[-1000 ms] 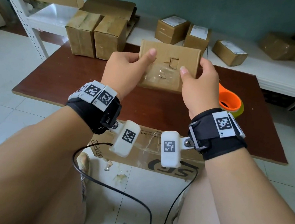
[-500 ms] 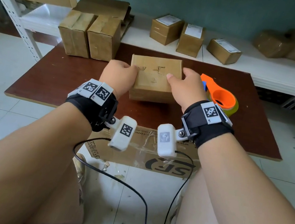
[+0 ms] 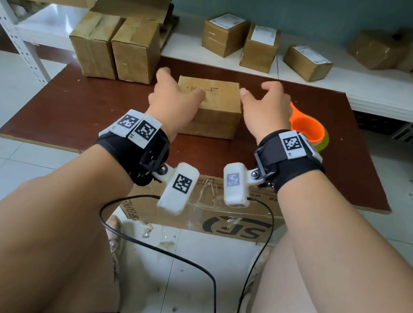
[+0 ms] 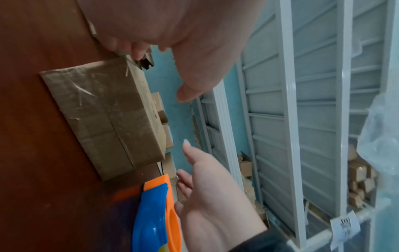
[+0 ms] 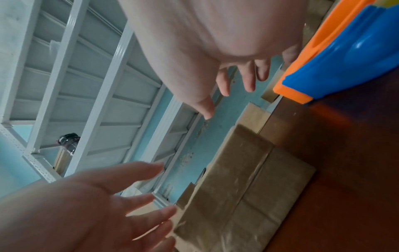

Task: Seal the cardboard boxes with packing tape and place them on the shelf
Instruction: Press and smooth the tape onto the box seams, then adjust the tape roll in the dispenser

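Observation:
A small brown cardboard box lies flat on the dark red table, with glossy tape across its side. My left hand hovers at the box's left edge with fingers spread, holding nothing; its thumb overlaps the top left corner, and I cannot tell if it touches. To the right of the box, my right hand is open too, clear of it. Behind my right wrist lies an orange and blue tape dispenser.
Two taller boxes stand at the table's back left. Three labelled boxes sit on the white shelf behind, wrapped parcels farther right. A large printed carton lies under the table's front edge. A metal rack post rises at left.
Both hands held the box up a second ago, then lowered it onto the table. They have now let go and opened beside it.

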A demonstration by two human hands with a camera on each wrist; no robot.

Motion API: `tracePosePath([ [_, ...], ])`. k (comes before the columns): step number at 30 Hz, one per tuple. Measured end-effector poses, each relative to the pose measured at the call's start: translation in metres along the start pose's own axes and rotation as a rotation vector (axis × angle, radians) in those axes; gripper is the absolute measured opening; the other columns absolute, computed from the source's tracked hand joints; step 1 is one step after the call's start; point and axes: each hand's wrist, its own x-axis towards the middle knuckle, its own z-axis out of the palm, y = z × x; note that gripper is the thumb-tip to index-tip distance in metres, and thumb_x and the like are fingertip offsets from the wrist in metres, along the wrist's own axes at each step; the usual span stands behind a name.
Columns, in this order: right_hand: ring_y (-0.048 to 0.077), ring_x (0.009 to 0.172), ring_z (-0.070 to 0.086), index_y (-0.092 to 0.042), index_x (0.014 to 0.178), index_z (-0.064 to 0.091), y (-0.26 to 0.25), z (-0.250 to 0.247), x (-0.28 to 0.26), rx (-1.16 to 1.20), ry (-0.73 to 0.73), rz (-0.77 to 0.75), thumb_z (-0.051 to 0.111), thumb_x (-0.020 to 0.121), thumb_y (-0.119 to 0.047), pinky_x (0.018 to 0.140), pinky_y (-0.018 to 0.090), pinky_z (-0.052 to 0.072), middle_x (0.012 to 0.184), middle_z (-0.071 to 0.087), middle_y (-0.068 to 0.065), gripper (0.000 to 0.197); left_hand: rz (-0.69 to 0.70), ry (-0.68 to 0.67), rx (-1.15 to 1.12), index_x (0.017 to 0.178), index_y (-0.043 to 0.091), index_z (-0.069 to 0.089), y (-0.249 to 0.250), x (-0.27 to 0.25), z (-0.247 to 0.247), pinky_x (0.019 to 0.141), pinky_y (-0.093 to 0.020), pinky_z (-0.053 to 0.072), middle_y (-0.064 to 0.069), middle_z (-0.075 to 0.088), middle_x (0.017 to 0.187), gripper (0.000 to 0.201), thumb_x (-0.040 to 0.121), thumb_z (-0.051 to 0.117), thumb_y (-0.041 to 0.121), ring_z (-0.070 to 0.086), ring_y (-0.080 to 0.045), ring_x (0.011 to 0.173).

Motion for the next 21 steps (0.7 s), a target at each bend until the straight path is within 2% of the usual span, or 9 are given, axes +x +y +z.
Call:
tracePosePath([
  [3, 0.037, 0.148, 0.032, -0.019, 0.152, 0.042, 0.012, -0.012, 0.012, -0.161, 0.038, 0.169, 0.054, 0.101, -0.031, 0.120, 0.055, 0.032, 0.158, 0.036, 0.014, 0.053, 0.067, 0.056, -0.030, 0.165, 0.024, 0.014, 0.001, -0.004, -0.002, 0.116, -0.052, 0.045, -0.007, 0.041, 0.159, 0.093, 0.093, 0.071, 0.036, 0.041, -0.029, 0.146],
  [5, 0.040, 0.150, 0.031, -0.012, 0.153, 0.038, 0.027, -0.024, 0.020, -0.261, 0.025, 0.307, 0.058, 0.096, -0.035, 0.122, 0.057, 0.028, 0.159, 0.034, 0.017, 0.065, 0.053, 0.055, -0.061, 0.165, 0.023, 0.013, 0.001, -0.006, -0.005, 0.113, -0.050, 0.048, -0.006, 0.044, 0.152, 0.092, 0.093, 0.070, 0.035, 0.048, -0.028, 0.139],
  [7, 0.040, 0.127, 0.054, -0.010, 0.133, 0.050, 0.044, -0.038, 0.025, -0.278, -0.013, 0.385, 0.067, 0.088, -0.045, 0.109, 0.051, 0.042, 0.130, 0.056, 0.017, 0.060, 0.032, 0.049, -0.087, 0.165, 0.023, 0.013, 0.000, -0.007, -0.009, 0.111, -0.047, 0.051, -0.005, 0.046, 0.149, 0.092, 0.093, 0.070, 0.035, 0.054, -0.028, 0.133],
  [9, 0.031, 0.083, 0.062, -0.008, 0.098, 0.055, 0.058, -0.044, 0.023, -0.293, -0.065, 0.359, 0.076, 0.088, -0.049, 0.089, 0.042, 0.048, 0.084, 0.060, 0.009, 0.046, 0.023, 0.052, -0.091, 0.165, 0.024, 0.015, -0.001, -0.008, -0.013, 0.109, -0.044, 0.051, -0.004, 0.047, 0.148, 0.090, 0.093, 0.069, 0.034, 0.055, -0.027, 0.131],
  [11, 0.033, 0.077, 0.063, -0.014, 0.082, 0.059, 0.066, -0.043, 0.019, -0.375, -0.073, 0.306, 0.078, 0.084, -0.058, 0.101, 0.050, 0.048, 0.072, 0.063, 0.006, 0.048, 0.034, 0.055, -0.090, 0.163, 0.025, 0.019, -0.001, -0.009, -0.016, 0.108, -0.044, 0.051, 0.000, 0.049, 0.144, 0.087, 0.092, 0.068, 0.035, 0.054, -0.027, 0.133],
  [13, 0.038, 0.087, 0.066, -0.017, 0.079, 0.058, 0.070, -0.037, 0.018, -0.379, -0.065, 0.303, 0.075, 0.086, -0.060, 0.113, 0.061, 0.042, 0.075, 0.066, 0.008, 0.046, 0.051, 0.049, -0.094, 0.161, 0.025, 0.023, -0.001, -0.011, -0.018, 0.109, -0.046, 0.050, 0.004, 0.051, 0.136, 0.084, 0.090, 0.067, 0.036, 0.052, -0.027, 0.135],
  [15, 0.039, 0.089, 0.066, -0.016, 0.079, 0.055, 0.068, -0.038, 0.013, -0.275, -0.044, 0.319, 0.068, 0.093, -0.056, 0.111, 0.060, 0.045, 0.079, 0.067, 0.009, 0.044, 0.064, 0.040, -0.111, 0.158, 0.025, 0.029, 0.001, -0.013, -0.019, 0.109, -0.045, 0.050, 0.007, 0.054, 0.129, 0.077, 0.091, 0.067, 0.034, 0.051, -0.026, 0.135],
  [19, 0.030, 0.099, 0.062, -0.008, 0.114, 0.062, 0.045, -0.056, 0.014, 0.200, 0.100, 0.323, 0.064, 0.103, -0.038, 0.086, 0.035, 0.048, 0.106, 0.066, 0.007, 0.032, 0.088, 0.038, -0.124, 0.140, 0.031, 0.045, 0.002, -0.020, -0.020, 0.107, -0.042, 0.050, 0.007, 0.060, 0.124, 0.053, 0.090, 0.063, 0.034, 0.052, -0.023, 0.132],
  [21, 0.021, 0.099, 0.061, -0.011, 0.120, 0.061, 0.033, -0.065, 0.011, 0.497, 0.098, 0.291, 0.063, 0.106, -0.039, 0.086, 0.030, 0.046, 0.118, 0.068, 0.006, 0.032, 0.129, 0.034, -0.088, 0.127, 0.035, 0.051, 0.000, -0.024, -0.019, 0.102, -0.043, 0.054, 0.008, 0.061, 0.123, 0.040, 0.088, 0.059, 0.034, 0.055, -0.023, 0.129],
])
